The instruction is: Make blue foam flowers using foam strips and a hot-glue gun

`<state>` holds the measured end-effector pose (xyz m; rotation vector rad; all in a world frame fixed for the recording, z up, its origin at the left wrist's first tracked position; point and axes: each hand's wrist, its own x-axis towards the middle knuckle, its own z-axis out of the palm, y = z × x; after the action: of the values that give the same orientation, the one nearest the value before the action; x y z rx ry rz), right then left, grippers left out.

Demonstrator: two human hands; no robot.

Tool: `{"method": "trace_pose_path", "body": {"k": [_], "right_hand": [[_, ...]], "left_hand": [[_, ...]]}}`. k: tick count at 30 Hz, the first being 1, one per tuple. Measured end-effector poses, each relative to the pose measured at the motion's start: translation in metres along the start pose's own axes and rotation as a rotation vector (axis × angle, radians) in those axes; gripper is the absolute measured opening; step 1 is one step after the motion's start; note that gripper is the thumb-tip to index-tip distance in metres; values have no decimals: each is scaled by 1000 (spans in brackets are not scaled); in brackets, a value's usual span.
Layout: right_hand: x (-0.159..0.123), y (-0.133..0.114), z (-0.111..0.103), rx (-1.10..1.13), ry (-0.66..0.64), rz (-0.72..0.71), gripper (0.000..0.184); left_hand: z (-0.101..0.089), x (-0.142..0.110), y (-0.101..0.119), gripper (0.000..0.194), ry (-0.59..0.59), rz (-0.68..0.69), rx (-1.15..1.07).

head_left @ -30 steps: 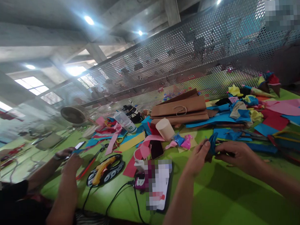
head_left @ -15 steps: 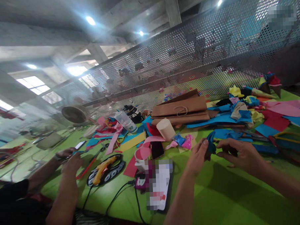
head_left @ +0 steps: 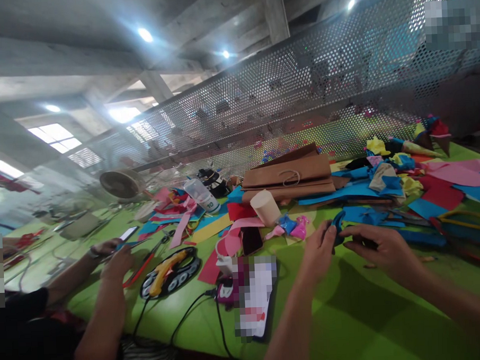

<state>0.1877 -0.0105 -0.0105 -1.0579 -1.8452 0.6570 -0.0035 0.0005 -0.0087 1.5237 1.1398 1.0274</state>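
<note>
left hand (head_left: 315,253), fingers (head_left: 329,234) gripping blue paper (head_left: 338,223), right hand (head_left: 384,248), fingers loosely open beside it, clear cup (head_left: 201,195) tilted, contents unclear

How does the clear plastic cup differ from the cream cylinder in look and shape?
The clear plastic cup is see-through, while the cream cylinder is opaque. The cup carries a dark printed mark near one end; the cylinder shows no print on its visible side. The cup looks slimmer and longer, the cylinder stubbier. Both sit among coloured paper scraps on the green table.
</note>
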Motion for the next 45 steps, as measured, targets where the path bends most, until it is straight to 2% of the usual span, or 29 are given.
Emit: {"method": "trace_pose_path", "body": {"k": [5, 9, 12, 15, 22, 33, 40, 45], "right_hand": [[1, -2, 1, -44, -31, -14, 24], [3, 0, 2, -59, -136, 12, 24], [3, 5, 2, -54, -185, 25, 25], [2, 7, 3, -14, -166, 27, 24], [-1, 5, 4, 52, -72, 60, 26], [1, 10, 1, 25, -138, -1, 24], [1, 10, 0, 14, -118, -25, 22], [-3, 9, 4, 22, -38, -64, 16]], "left_hand": [[2, 1, 2, 47, 2, 40, 52], [2, -1, 5, 46, 6, 74, 79], [1, -2, 5, 49, -25, 45, 65], [0, -3, 7, 52, -77, -4, -5], [-3, -3, 18, 54, -154, 26, -6], [-4, -6, 10, 64, -124, -104, -150], [-3, -6, 10, 63, -146, -104, -191], [-3, -5, 9, 58, -116, -52, -157]]}}
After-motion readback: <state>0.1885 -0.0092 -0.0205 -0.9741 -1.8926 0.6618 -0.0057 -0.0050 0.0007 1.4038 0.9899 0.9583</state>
